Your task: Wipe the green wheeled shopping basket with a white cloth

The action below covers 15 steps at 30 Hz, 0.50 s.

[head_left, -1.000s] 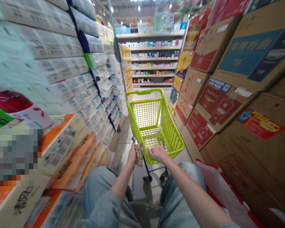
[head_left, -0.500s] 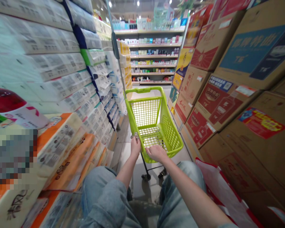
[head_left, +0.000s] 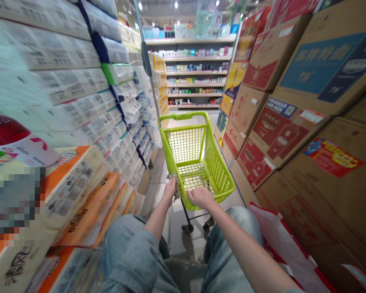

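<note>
A small lime-green shopping cart [head_left: 215,162] stands in a narrow aisle in front of my knees, its basket empty. My left hand [head_left: 170,189] is closed round a crumpled pale cloth [head_left: 177,188] and presses it against the cart's near left corner. My right hand [head_left: 202,197] rests on the near rim of the basket, fingers curled over the edge. My legs in light blue jeans fill the bottom of the view.
Stacked packs of tissue paper [head_left: 79,110] wall the left side. Tilted cardboard cartons [head_left: 293,122] wall the right, with a red-and-white bag [head_left: 280,244] at my right leg. Shelves of small goods [head_left: 198,73] cross the aisle's far end. A metal pole [head_left: 146,61] rises at left.
My left hand with the cloth moved up along the cart's near left corner, then slightly down again. The cart and my right hand stayed almost where they were.
</note>
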### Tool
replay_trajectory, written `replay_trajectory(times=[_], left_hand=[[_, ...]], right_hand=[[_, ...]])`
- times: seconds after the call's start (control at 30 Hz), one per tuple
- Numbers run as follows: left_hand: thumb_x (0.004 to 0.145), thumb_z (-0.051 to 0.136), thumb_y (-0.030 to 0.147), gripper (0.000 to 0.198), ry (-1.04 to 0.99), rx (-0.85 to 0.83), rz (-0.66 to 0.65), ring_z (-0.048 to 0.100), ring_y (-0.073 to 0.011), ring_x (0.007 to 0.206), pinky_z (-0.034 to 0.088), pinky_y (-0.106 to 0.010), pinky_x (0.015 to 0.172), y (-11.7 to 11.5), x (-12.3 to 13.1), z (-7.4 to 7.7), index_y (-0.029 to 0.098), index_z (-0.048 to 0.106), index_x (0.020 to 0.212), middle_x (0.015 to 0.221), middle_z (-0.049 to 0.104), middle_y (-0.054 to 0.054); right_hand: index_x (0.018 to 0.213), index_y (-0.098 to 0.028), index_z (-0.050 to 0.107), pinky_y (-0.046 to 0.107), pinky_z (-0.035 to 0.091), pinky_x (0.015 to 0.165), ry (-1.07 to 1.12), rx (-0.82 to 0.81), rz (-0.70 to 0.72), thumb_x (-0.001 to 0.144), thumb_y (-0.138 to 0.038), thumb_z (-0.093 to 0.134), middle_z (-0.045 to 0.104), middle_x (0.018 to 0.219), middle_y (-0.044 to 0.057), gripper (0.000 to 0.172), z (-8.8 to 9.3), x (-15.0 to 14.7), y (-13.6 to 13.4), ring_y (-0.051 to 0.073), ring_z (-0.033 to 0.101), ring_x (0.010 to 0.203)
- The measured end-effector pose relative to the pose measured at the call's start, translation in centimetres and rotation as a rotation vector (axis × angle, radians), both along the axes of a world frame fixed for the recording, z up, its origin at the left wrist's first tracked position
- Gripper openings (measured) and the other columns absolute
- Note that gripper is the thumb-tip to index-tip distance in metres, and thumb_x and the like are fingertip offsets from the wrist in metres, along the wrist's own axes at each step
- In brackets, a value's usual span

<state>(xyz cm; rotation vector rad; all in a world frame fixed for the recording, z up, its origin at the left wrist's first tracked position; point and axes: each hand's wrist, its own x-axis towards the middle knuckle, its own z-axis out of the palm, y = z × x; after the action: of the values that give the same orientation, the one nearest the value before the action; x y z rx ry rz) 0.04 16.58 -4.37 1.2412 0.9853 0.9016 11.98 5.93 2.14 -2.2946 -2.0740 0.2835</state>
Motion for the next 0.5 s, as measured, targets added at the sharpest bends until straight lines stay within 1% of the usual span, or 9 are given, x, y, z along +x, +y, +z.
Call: replay_trajectory(times=[0.1,0.23,0.3,0.37,0.43,0.5], left_hand=[[0.076,0.051,0.053,0.04,-0.021,-0.019,-0.014,0.061,-0.0167,0.086,0.047,-0.029,0.077,0.3,-0.2,-0.1,0.016,0.06,0.088,0.091,0.066,-0.007],[0.071,0.056,0.057,0.044,-0.042,-0.039,-0.035,0.061,-0.0154,0.078,0.047,-0.025,0.068,0.3,-0.4,-0.2,0.016,0.059,0.088,0.083,0.066,-0.005],[0.069,0.058,0.057,0.044,-0.031,-0.033,-0.037,0.06,-0.0143,0.073,0.046,-0.024,0.063,0.2,-0.3,-0.2,0.016,0.058,0.085,0.078,0.065,-0.004],[0.067,0.06,0.058,0.044,0.0,-0.009,-0.019,0.058,-0.0131,0.067,0.045,-0.022,0.059,0.0,-0.2,-0.1,0.015,0.058,0.08,0.072,0.063,-0.003],[0.065,0.061,0.058,0.044,0.038,0.017,0.029,0.056,-0.0118,0.061,0.042,-0.021,0.053,-0.3,0.0,0.1,0.015,0.057,0.074,0.066,0.06,-0.001],[0.066,0.059,0.059,0.044,0.071,0.032,0.084,0.053,-0.011,0.057,0.039,-0.02,0.05,-0.8,0.1,0.3,0.015,0.057,0.073,0.063,0.058,0.0]], right_hand=[[0.085,-0.014,0.073,0.03,0.043,0.076,0.009,-0.004,-0.009,0.093,-0.044,0.019,0.071,0.088,0.014,0.062,0.1,-0.1,0.1,0.023,0.065,0.085],[0.083,-0.014,0.073,0.029,0.043,0.075,0.006,0.0,-0.008,0.093,-0.045,0.019,0.071,0.087,0.014,0.063,0.0,0.0,0.1,0.023,0.065,0.084],[0.082,-0.015,0.073,0.029,0.043,0.075,-0.003,0.007,0.004,0.093,-0.044,0.02,0.071,0.086,0.013,0.062,-0.1,0.2,-0.1,0.023,0.065,0.083],[0.082,-0.015,0.073,0.029,0.043,0.074,-0.012,0.008,0.014,0.093,-0.043,0.02,0.071,0.085,0.013,0.061,-0.1,0.5,-0.4,0.022,0.065,0.083],[0.082,-0.015,0.073,0.029,0.043,0.074,-0.023,0.007,0.017,0.093,-0.043,0.02,0.071,0.084,0.014,0.061,-0.1,0.9,-0.8,0.022,0.065,0.083],[0.082,-0.016,0.073,0.029,0.043,0.074,-0.03,0.004,0.017,0.093,-0.044,0.02,0.071,0.084,0.014,0.061,0.0,1.1,-1.1,0.022,0.065,0.083]])
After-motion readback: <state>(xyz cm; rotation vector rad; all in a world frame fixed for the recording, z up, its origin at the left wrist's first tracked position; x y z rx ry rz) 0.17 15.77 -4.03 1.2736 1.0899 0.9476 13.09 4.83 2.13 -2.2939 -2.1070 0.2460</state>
